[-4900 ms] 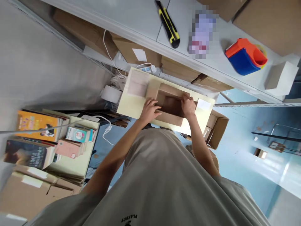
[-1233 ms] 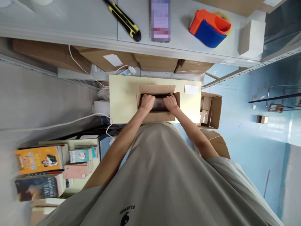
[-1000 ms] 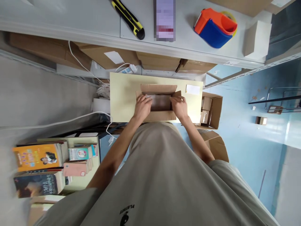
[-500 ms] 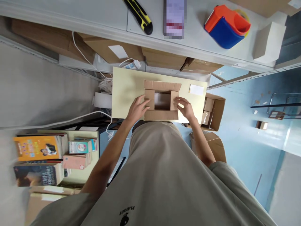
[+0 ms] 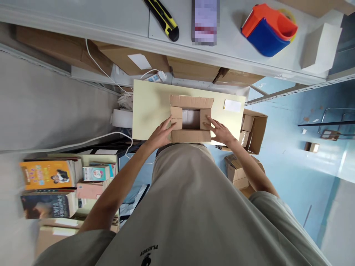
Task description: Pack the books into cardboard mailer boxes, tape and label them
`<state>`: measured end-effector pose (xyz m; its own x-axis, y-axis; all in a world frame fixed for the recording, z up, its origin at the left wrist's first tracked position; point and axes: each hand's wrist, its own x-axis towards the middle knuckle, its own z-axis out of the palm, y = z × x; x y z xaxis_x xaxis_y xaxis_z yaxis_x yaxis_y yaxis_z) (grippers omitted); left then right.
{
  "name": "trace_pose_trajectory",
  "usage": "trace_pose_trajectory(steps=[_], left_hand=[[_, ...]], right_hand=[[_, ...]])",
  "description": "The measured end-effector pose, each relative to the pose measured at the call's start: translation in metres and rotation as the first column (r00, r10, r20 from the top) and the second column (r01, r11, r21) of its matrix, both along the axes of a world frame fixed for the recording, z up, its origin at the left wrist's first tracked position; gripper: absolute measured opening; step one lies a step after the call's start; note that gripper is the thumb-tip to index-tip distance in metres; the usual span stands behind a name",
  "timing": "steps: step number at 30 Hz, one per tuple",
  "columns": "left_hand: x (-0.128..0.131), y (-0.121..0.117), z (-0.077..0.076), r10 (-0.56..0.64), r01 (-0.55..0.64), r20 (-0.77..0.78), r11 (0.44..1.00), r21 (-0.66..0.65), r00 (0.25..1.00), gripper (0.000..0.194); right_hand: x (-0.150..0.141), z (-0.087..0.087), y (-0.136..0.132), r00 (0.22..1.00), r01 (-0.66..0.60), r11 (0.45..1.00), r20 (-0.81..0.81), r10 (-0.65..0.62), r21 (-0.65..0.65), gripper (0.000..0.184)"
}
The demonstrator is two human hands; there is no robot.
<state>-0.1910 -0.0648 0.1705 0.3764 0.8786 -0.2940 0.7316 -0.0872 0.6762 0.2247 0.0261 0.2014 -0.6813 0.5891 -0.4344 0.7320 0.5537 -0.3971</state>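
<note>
A small brown cardboard box (image 5: 191, 136) stands on the pale yellow table with its flaps folded outward. Inside, a whitish surface (image 5: 191, 119) shows through the opening. My left hand (image 5: 160, 135) rests at the box's left side, fingers apart, the fingertips touching the left flap (image 5: 176, 112). On the other side my right hand (image 5: 222, 132) has its fingers spread, with the fingertips on the right flap (image 5: 205, 113). The undersides of both hands are hidden.
The yellow table (image 5: 151, 107) carries a white card (image 5: 232, 105) at right. On the shelf above lie a utility knife (image 5: 163, 20), a tape dispenser (image 5: 269, 31) and a white box (image 5: 321, 48). An open carton (image 5: 259, 129) stands right; books (image 5: 47, 175) are stacked left.
My right hand has turned and slid slightly outward and toward me, its fingers spreading more. My left hand has shifted slightly toward me. The box stays put.
</note>
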Motion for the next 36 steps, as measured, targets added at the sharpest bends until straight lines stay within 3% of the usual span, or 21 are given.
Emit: trace_pose_trajectory(steps=[2,5,8,10,12,15,18,21,23,26,28,31,36], left_hand=[[0.001,-0.001,-0.002,0.049,-0.048,0.058,0.999,-0.015,0.997,0.082],[0.003,0.006,-0.008,0.178,-0.177,0.185,0.984,-0.022,0.967,0.064],[0.004,0.023,-0.022,0.377,-0.377,0.233,0.925,-0.044,0.897,0.057],[0.005,0.038,-0.034,0.489,-0.491,0.201,0.87,-0.041,0.849,0.077],[0.003,0.054,-0.043,0.524,-0.527,0.174,0.849,-0.035,0.834,0.109],[0.0,0.075,-0.044,0.459,-0.465,0.206,0.885,-0.023,0.864,0.143],[-0.001,0.088,-0.03,0.391,-0.399,0.265,0.917,-0.023,0.882,0.148],[0.002,0.09,-0.013,0.351,-0.362,0.264,0.932,-0.009,0.898,0.128],[0.003,0.085,-0.004,0.318,-0.332,0.229,0.943,0.027,0.92,0.104],[0.004,0.072,0.0,0.252,-0.267,0.154,0.96,0.087,0.955,0.059],[0.006,0.062,-0.003,0.244,-0.256,0.117,0.961,0.101,0.963,0.041],[0.014,0.048,-0.011,0.339,-0.349,0.131,0.935,0.063,0.932,0.035],[0.032,0.041,-0.024,0.543,-0.557,0.227,0.831,-0.005,0.808,0.03]], right_hand=[[0.003,-0.002,0.0,0.998,0.042,0.999,-0.05,-0.043,-0.022,0.088],[0.001,-0.008,0.006,0.969,0.144,0.988,-0.193,-0.152,-0.055,0.055],[-0.008,-0.019,0.018,0.905,0.324,0.944,-0.273,-0.327,-0.056,0.042],[-0.015,-0.029,0.031,0.849,0.462,0.887,-0.272,-0.452,-0.033,0.055],[-0.021,-0.038,0.043,0.798,0.547,0.836,-0.277,-0.535,-0.041,0.087],[-0.025,-0.041,0.058,0.763,0.546,0.826,-0.322,-0.56,-0.141,0.125],[-0.026,-0.034,0.061,0.743,0.503,0.829,-0.369,-0.559,-0.244,0.131],[-0.025,-0.025,0.054,0.72,0.512,0.822,-0.398,-0.569,-0.248,0.118],[-0.024,-0.023,0.048,0.722,0.522,0.827,-0.408,-0.558,-0.207,0.098],[-0.02,-0.024,0.038,0.782,0.501,0.857,-0.364,-0.507,-0.119,0.057],[-0.017,-0.026,0.033,0.826,0.476,0.877,-0.31,-0.47,-0.062,0.039],[-0.014,-0.031,0.027,0.81,0.504,0.861,-0.307,-0.499,-0.069,0.033],[-0.018,-0.045,0.019,0.631,0.616,0.744,-0.403,-0.663,-0.26,0.041]])
